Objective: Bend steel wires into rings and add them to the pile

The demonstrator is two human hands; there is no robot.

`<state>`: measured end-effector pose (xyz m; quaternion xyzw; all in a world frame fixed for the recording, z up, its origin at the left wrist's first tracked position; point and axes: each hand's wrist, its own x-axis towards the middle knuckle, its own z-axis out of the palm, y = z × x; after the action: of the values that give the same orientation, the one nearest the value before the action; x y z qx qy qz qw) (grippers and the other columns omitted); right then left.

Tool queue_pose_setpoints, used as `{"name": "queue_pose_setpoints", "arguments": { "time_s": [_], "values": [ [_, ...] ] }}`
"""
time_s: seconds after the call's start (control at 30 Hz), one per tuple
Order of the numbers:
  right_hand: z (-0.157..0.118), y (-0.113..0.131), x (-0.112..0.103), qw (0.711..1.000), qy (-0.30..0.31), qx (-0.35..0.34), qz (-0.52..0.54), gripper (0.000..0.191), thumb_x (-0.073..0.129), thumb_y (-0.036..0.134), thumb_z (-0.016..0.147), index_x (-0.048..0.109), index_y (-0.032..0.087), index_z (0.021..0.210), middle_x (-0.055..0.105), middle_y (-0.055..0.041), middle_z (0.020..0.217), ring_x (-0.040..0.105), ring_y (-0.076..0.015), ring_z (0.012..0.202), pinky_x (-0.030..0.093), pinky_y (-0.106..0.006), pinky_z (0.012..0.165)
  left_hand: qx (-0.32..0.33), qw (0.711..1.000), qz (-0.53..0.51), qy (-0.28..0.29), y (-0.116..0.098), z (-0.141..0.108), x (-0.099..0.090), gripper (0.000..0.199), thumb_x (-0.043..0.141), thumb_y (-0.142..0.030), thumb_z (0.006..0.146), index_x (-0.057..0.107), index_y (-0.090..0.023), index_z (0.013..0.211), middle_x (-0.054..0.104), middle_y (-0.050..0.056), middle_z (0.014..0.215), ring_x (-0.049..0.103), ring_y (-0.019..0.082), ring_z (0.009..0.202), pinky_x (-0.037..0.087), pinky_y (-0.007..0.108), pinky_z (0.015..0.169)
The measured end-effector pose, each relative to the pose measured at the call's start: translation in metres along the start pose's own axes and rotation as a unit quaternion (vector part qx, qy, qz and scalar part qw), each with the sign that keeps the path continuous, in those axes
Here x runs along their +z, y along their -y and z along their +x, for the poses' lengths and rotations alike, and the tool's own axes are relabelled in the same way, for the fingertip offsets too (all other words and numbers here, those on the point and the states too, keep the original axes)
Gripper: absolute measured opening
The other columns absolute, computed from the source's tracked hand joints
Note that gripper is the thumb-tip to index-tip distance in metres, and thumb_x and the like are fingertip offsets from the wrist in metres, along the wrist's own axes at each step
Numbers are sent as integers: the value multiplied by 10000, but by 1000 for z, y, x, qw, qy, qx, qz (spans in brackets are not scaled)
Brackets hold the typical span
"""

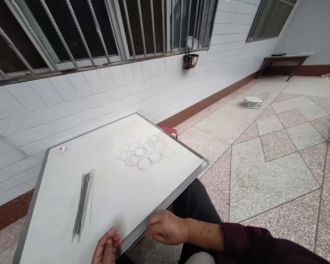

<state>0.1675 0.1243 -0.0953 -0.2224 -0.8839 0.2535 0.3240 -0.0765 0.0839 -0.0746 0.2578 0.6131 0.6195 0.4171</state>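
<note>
My left hand point(107, 246) is nearest, at the close edge of the table point(114, 200), its fingers bent in toward the thumb; I cannot tell whether anything thin is pinched there. My right hand point(166, 227), below a dark maroon sleeve point(247, 240), is loosely curled at the table's metal rim, a little blurred, and whether it holds anything I cannot tell either. Below it is my dark trouser leg point(198, 200). Ahead and to the left of my left hand lies the bundle of thin dark wires point(83, 205), ends pointing away from me, one strand slightly apart on its right. Farther across the white top, to the right, are the thin rings point(144, 163), about a dozen, lying flat, several overlapping. A small red-and-white object point(63, 149) sits near the left corner. Past the table, something red point(169, 132) shows beside its edge, then a black basket point(190, 61) hangs beneath the barred window, a low white seat point(252, 102) stands on the floor, and another table point(287, 58) is farthest off.
</note>
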Motion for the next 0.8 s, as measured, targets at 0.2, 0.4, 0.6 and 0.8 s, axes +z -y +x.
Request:
{"name": "queue_pose_setpoints", "arguments": {
  "time_s": [0.2, 0.4, 0.6, 0.8],
  "values": [
    [27, 3, -9, 990, -11, 116, 81, 189, 527, 219, 935, 692, 226, 1025, 661, -57, 930, 652, -157, 804, 544, -252, 708, 175, 952, 241, -78, -21, 9, -37, 383, 643, -503, 770, 738, -222, 1012, 708, 85, 1097, 649, 251, 891, 536, 385, 776],
    [107, -16, 20, 998, 28, 48, 31, 192, 510, 184, 953, 672, 194, 1055, 646, -67, 976, 645, -151, 819, 553, -282, 775, 224, 922, 269, -166, -19, 31, -74, 469, 563, -399, 826, 632, -174, 1232, 671, 84, 985, 625, 213, 832, 519, 339, 721],
    [207, -46, 57, 996, 83, -10, -25, 222, 488, 145, 963, 654, 193, 1102, 617, -95, 1144, 572, -213, 1071, 495, -345, 902, 229, 914, 306, -138, -2, 30, -68, 437, 556, -397, 854, 633, -204, 1238, 703, 56, 914, 644, 206, 757, 528, 371, 769],
    [256, -65, 70, 978, 182, -73, -73, 213, 503, 80, 935, 653, 230, 956, 631, -32, 1086, 555, -209, 1005, 467, -309, 773, 238, 898, 342, -138, 0, 29, -69, 429, 518, -381, 893, 605, -207, 1275, 698, 79, 985, 650, 224, 856, 513, 384, 825]
  ]
}}
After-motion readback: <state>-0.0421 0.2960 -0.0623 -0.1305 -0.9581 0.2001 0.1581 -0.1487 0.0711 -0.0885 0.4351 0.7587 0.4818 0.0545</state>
